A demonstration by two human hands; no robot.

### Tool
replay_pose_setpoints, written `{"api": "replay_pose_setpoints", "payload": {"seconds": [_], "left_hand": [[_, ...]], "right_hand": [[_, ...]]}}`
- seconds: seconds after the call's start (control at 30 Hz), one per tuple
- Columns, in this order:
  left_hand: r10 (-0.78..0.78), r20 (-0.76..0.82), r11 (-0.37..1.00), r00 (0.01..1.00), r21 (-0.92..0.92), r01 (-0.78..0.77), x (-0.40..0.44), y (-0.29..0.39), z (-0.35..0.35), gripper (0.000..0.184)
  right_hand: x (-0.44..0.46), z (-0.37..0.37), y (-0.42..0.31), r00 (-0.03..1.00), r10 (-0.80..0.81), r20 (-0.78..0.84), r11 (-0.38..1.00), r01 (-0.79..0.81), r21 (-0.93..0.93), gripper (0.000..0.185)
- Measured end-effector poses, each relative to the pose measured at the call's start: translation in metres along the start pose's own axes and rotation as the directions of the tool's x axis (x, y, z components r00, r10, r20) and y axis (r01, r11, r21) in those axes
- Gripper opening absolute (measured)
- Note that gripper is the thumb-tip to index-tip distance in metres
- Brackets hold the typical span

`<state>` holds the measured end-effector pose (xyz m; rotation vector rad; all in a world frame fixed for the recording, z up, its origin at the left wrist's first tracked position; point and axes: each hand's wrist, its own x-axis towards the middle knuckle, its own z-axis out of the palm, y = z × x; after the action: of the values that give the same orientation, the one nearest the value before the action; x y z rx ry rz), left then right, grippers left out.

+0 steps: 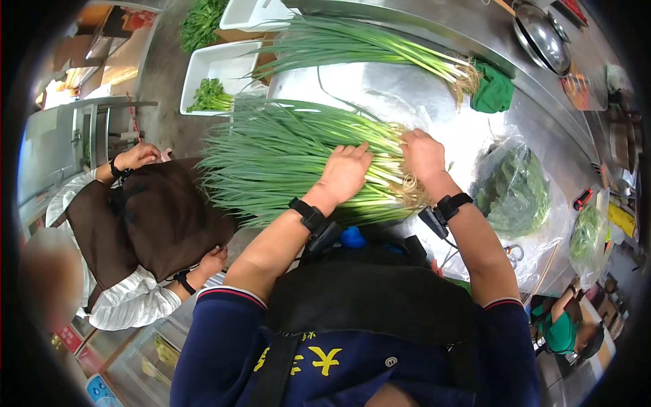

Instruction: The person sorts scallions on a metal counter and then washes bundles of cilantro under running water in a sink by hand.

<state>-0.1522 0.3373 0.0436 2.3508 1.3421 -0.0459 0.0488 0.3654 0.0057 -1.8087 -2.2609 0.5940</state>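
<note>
Under both hands, the steel table (pixel 366 78) bears a broad heap of scallions (pixel 278 159), the left hand (pixel 344 173) laid over their stalks, fingers loosely spread, perhaps to steady them, the right hand (pixel 424 156) curled beside the roots (pixel 411 193), any pinch hidden.

Two heaps of long green onions with white stems (pixel 271 159): one under the left hand (pixel 346 173), one past it. Two white plastic tubs (pixel 210 64), left of that hand. Two clear plastic bags of green leaves (pixel 512 193), right of the right hand (pixel 424 156).
</note>
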Motion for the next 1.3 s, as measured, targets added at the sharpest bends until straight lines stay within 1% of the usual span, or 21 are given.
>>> {"api": "replay_pose_setpoints", "payload": {"seconds": [0.07, 0.13, 0.27, 0.33, 0.47, 0.53, 0.57, 0.6, 0.67, 0.7, 0.77, 0.8, 0.87, 0.9, 0.97, 1.03, 1.1, 1.13, 1.17, 1.2, 1.3], "left_hand": [[0.014, -0.016, 1.000, 1.000, 0.000, -0.014, 0.004, 0.002, 0.005, 0.043], [0.010, -0.036, 1.000, 0.999, 0.018, -0.010, 0.003, 0.000, 0.004, 0.042], [0.026, -0.047, 1.000, 0.999, 0.019, -0.025, 0.003, -0.001, 0.003, 0.042], [0.051, -0.067, 0.999, 0.996, 0.007, -0.051, 0.001, 0.001, 0.001, 0.044], [0.003, -0.092, 0.996, 0.996, -0.091, -0.011, -0.001, 0.004, -0.001, 0.047], [0.000, -0.349, 0.994, 0.937, -0.101, -0.037, -0.004, 0.005, 0.003, 0.049], [-0.010, -0.380, 0.994, 0.925, -0.103, -0.032, -0.007, 0.007, 0.006, 0.041], [-0.012, -0.380, 0.994, 0.925, -0.103, -0.029, -0.008, 0.007, 0.006, 0.041], [0.051, -0.290, 0.998, 0.956, 0.042, -0.040, -0.010, 0.007, 0.006, 0.031], [0.050, -0.289, 0.998, 0.956, 0.042, -0.040, -0.012, 0.007, 0.007, 0.031], [0.034, -0.246, 0.998, 0.969, 0.051, -0.022, -0.014, 0.007, 0.006, 0.025], [0.034, -0.247, 0.998, 0.969, 0.052, -0.022, -0.014, 0.008, 0.007, 0.025], [0.080, -0.321, 0.991, 0.944, 0.129, -0.040, -0.016, 0.009, 0.007, 0.019], [0.079, -0.320, 0.991, 0.944, 0.130, -0.039, -0.017, 0.009, 0.005, 0.019], [0.103, -0.370, 0.979, 0.923, 0.202, -0.028, -0.016, 0.011, 0.003, 0.018], [0.113, -0.362, 0.981, 0.925, 0.187, -0.046, -0.017, 0.010, 0.001, 0.018], [0.126, -0.359, 0.983, 0.925, 0.169, -0.068, -0.015, 0.008, 0.001, 0.018], [0.111, -0.354, 0.991, 0.929, 0.103, -0.079, -0.015, 0.006, 0.003, 0.019], [0.094, -0.348, 0.996, 0.933, 0.038, -0.086, -0.016, 0.004, 0.004, 0.019], [0.090, -0.347, 0.996, 0.933, 0.038, -0.082, -0.017, 0.005, 0.003, 0.019], [0.036, -0.399, 0.998, 0.916, 0.057, -0.014, -0.014, 0.010, 0.002, 0.020]], "right_hand": [[-0.002, -0.007, 0.002, 0.999, 0.047, 0.003, 0.999, -0.047, 0.024, 0.007], [-0.003, -0.008, -0.005, 0.981, -0.118, -0.155, 0.985, 0.135, 0.103, 0.006], [-0.003, 0.006, -0.005, 0.984, -0.148, -0.103, 0.987, 0.153, 0.047, 0.006], [0.001, 0.011, -0.007, 0.991, -0.118, -0.065, 0.993, 0.116, -0.034, 0.006], [-0.008, -0.014, -0.014, 0.981, -0.170, -0.094, 0.985, 0.173, 0.024, 0.008], [-0.019, -0.019, -0.014, 0.962, -0.270, -0.032, 0.922, 0.268, 0.280, 0.009], [-0.023, -0.023, -0.015, 0.964, -0.262, 0.038, 0.893, 0.228, 0.389, 0.009], [-0.025, -0.027, -0.015, 0.964, -0.264, 0.038, 0.892, 0.229, 0.390, 0.009], [-0.028, -0.030, -0.014, 0.942, -0.292, 0.164, 0.824, 0.160, 0.544, 0.009], [-0.028, -0.027, -0.010, 0.942, -0.292, 0.165, 0.823, 0.160, 0.544, 0.009], [-0.021, -0.018, -0.002, 0.982, -0.188, 0.022, 0.881, 0.158, 0.446, 0.010], [-0.016, -0.016, -0.002, 0.982, -0.189, 0.022, 0.881, 0.160, 0.446, 0.010], [-0.006, -0.012, -0.005, 0.988, -0.127, -0.083, 0.970, 0.141, 0.200, 0.010], [-0.002, -0.008, -0.003, 0.993, -0.117, -0.003, 0.982, 0.116, 0.151, 0.011], [0.003, 0.004, -0.001, 0.991, -0.135, 0.008, 0.987, 0.134, 0.088, 0.011], [0.004, 0.001, -0.004, 0.988, -0.151, 0.020, 0.988, 0.151, 0.022, 0.012], [0.000, -0.011, -0.003, 0.992, -0.127, -0.029, 0.983, 0.129, 0.129, 0.012], [-0.003, -0.017, -0.001, 0.992, -0.125, -0.031, 0.984, 0.128, 0.126, 0.012], [-0.008, -0.023, 0.003, 0.995, -0.101, 0.025, 0.964, 0.092, 0.248, 0.013], [-0.014, -0.026, 0.007, 0.993, -0.086, 0.086, 0.930, 0.049, 0.365, 0.014], [-0.033, -0.034, 0.006, 0.969, -0.183, 0.169, 0.883, 0.086, 0.461, 0.016]]}}
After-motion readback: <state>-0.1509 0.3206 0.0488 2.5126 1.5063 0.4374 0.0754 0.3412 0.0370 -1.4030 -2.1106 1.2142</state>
